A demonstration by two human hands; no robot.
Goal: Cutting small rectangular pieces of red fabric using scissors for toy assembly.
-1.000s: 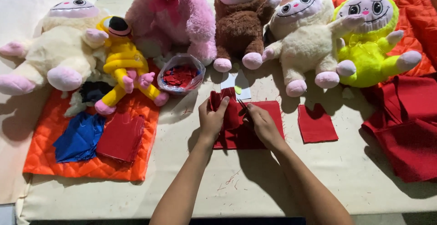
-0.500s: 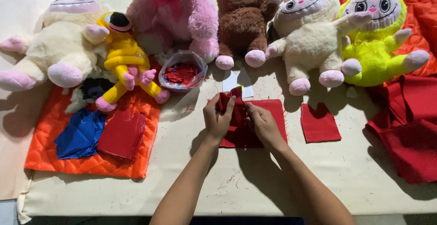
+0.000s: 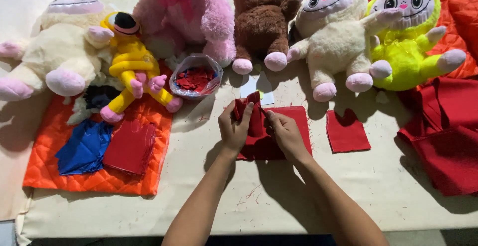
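Left hand's grip [image 3: 233, 126] and right hand's grip [image 3: 285, 132] pinch a folded red felt piece [image 3: 252, 116] (flat red felt stack [image 3: 294, 126] beneath) on the desk [image 3: 209, 186].

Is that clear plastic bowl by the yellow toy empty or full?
Partly filled: the clear bowl holds a heap of small red fabric scraps, seen through its open top.

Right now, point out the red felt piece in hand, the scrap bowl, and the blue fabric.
red felt piece [image 3: 251, 110], head view, raised folded edge
scrap bowl [image 3: 174, 79], head view, left rim
blue fabric [image 3: 83, 148], head view, middle of cloth
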